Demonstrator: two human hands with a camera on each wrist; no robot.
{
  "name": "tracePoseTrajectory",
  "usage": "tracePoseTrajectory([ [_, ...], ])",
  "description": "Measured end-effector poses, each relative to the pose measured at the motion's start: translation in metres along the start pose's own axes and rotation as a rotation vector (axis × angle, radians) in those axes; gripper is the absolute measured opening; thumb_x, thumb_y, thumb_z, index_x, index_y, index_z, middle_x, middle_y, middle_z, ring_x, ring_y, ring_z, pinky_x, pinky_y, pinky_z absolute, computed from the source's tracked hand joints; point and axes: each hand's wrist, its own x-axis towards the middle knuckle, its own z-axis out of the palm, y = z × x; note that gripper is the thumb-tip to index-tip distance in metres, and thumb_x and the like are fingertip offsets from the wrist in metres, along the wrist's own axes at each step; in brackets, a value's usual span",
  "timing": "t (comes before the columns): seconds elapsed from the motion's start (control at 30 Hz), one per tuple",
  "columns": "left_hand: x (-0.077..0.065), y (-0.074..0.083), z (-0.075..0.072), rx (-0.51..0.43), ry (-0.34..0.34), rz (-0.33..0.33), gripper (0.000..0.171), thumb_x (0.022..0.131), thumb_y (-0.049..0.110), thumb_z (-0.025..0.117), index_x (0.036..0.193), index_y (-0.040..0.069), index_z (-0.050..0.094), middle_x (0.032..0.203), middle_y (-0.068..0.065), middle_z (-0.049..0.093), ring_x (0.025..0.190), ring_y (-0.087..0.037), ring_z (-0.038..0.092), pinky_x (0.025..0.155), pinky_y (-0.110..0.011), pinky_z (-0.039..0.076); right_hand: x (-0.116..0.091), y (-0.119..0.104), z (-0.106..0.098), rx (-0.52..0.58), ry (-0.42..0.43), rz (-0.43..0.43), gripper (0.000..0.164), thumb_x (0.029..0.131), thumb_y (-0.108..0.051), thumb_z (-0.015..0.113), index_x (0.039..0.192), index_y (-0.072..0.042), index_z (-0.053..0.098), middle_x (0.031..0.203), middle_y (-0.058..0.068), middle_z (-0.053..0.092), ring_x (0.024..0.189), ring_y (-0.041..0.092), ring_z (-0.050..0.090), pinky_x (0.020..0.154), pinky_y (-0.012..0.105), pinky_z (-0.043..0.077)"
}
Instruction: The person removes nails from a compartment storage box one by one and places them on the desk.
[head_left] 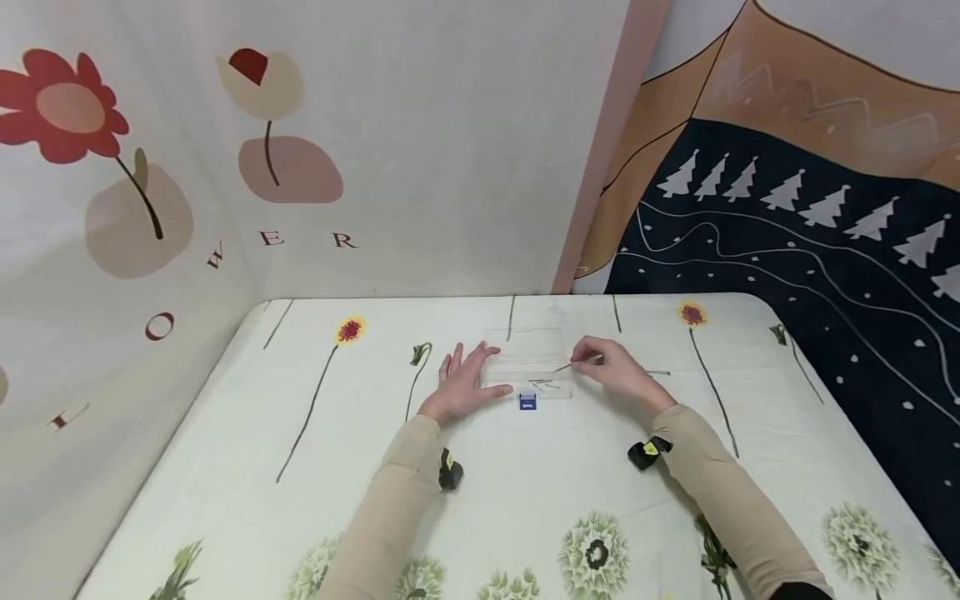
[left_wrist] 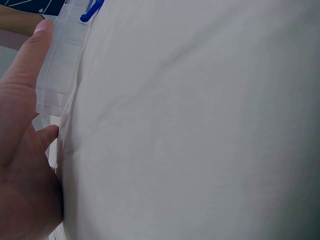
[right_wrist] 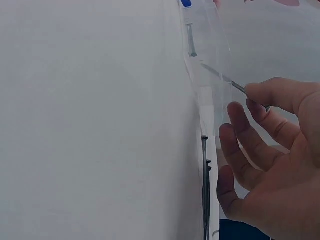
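Note:
A clear plastic box with its lid raised lies on the table, its blue latch at the near side. Several nails lie in its near part. My left hand rests at the box's left side, fingers spread and thumb along the near left corner. Between thumb and fingertips my right hand pinches a thin metal nail, its point slanting over the box's right side. The other fingers of that hand are loosely bent.
More long nails lie on the table to the right of the box, under my right hand. A white flower-printed cloth covers the table. Printed curtains hang behind and at the sides.

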Motion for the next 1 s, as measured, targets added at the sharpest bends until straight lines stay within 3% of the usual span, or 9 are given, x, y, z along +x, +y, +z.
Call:
tracePoseTrajectory([
  [0.33,0.0,0.0,0.0,-0.002,-0.003,0.002,0.077,0.088,0.052,0.064,0.15,0.017,0.033,0.16,-0.011,0.013,0.144,-0.036,-0.012,0.112,-0.051,-0.009,-0.005,0.005,-0.005,0.063,0.037,0.041,0.008,0.093,-0.009,0.064,0.097,-0.003,0.062,0.093,0.008,0.067,0.087,0.021,0.062,0.079,0.037,0.047],
  [0.6,0.002,-0.001,0.0,-0.01,0.001,0.0,0.077,0.087,0.052,0.065,0.149,0.017,0.034,0.16,-0.011,0.013,0.144,-0.036,-0.012,0.112,-0.05,-0.01,-0.008,0.011,-0.011,0.137,0.088,0.052,0.011,0.092,-0.007,0.065,0.098,0.001,0.061,0.097,0.012,0.069,0.091,0.021,0.064,0.082,0.034,0.047],
  [0.83,0.001,-0.001,0.0,-0.015,-0.001,0.003,0.078,0.087,0.052,0.065,0.149,0.017,0.034,0.16,-0.011,0.013,0.144,-0.035,-0.013,0.112,-0.05,-0.01,-0.012,0.017,-0.02,0.152,0.108,0.034,0.013,0.091,-0.006,0.065,0.098,0.005,0.061,0.096,0.016,0.068,0.086,0.016,0.062,0.074,0.022,0.047],
  [1.0,0.001,-0.001,0.001,-0.015,0.0,0.003,0.077,0.087,0.052,0.065,0.149,0.017,0.034,0.16,-0.012,0.013,0.144,-0.035,-0.013,0.112,-0.051,-0.01,-0.017,0.015,-0.026,0.142,0.123,0.055,0.015,0.091,-0.007,0.066,0.098,0.005,0.061,0.097,0.015,0.069,0.086,0.012,0.062,0.072,0.022,0.047],
])
